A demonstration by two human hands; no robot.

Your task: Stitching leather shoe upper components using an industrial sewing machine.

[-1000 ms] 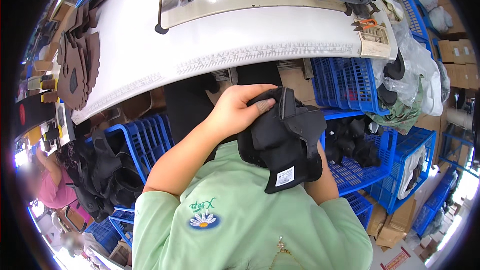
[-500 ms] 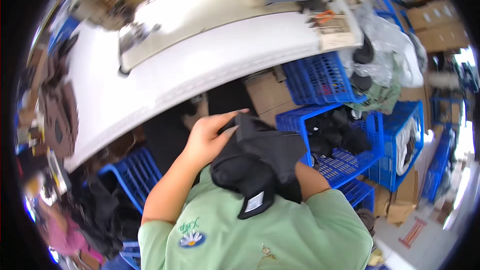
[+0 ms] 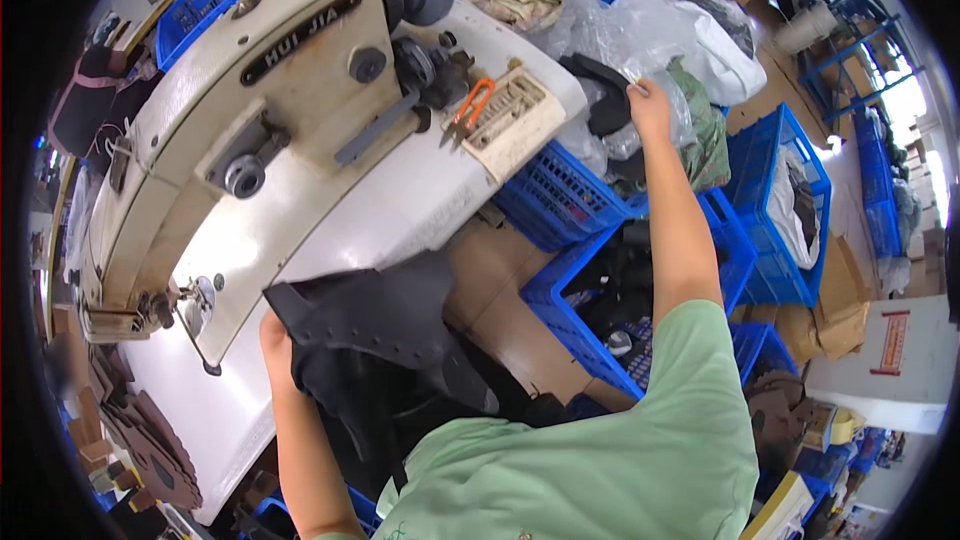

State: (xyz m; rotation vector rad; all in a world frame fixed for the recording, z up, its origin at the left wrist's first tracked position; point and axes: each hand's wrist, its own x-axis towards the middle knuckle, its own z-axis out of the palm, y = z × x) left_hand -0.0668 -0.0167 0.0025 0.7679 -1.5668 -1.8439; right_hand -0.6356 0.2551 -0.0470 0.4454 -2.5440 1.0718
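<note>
A black boot upper (image 3: 385, 305) with a row of eyelet holes hangs in front of my chest, over the edge of the white worktable (image 3: 400, 195). My left hand (image 3: 274, 335) is closed on its left edge, with most of the fingers hidden behind it. Stretched out to the far right, my right hand (image 3: 650, 105) pinches the edge of a curved black piece (image 3: 603, 105). That piece lies on clear plastic bags (image 3: 680, 50) heaped over a blue crate (image 3: 570, 195). A beige sewing machine (image 3: 270, 50) stands on the table, left of both hands.
Orange thread snips (image 3: 470, 110) lie by a small parts tray (image 3: 505, 125) at the table's right end. Below my right arm, a blue crate (image 3: 560, 325) contains black pieces. Another blue crate (image 3: 770, 240) stands farther right. Brown cut pieces (image 3: 150, 450) are stacked at the table's left.
My right hand has left the boot upper and reached out to the black piece on the bags. My left hand has carried the upper leftward. The view has turned, bringing the sewing machine in fully.
</note>
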